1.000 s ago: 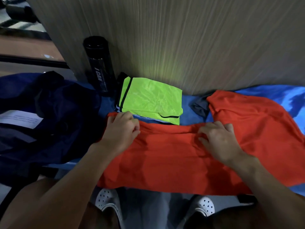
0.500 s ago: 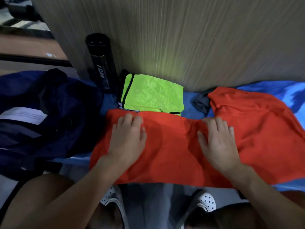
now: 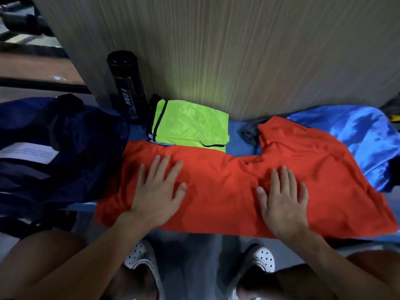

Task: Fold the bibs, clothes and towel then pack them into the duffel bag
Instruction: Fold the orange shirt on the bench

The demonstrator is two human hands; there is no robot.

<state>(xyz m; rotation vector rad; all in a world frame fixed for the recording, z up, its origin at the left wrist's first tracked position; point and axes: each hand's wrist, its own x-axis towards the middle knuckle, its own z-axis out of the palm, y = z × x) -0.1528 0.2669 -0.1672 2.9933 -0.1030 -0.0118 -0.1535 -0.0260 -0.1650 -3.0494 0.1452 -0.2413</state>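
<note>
gone from pinching to pressing flat: left hand (image 3: 159,191) and right hand (image 3: 281,200) spread open, gripping nothing, smoothing the orange shirt (image 3: 218,187) at centre. probably sealing the fold. folded green bib (image 3: 190,124) at 12, duffel bag (image 3: 65,148) at 9.
</note>
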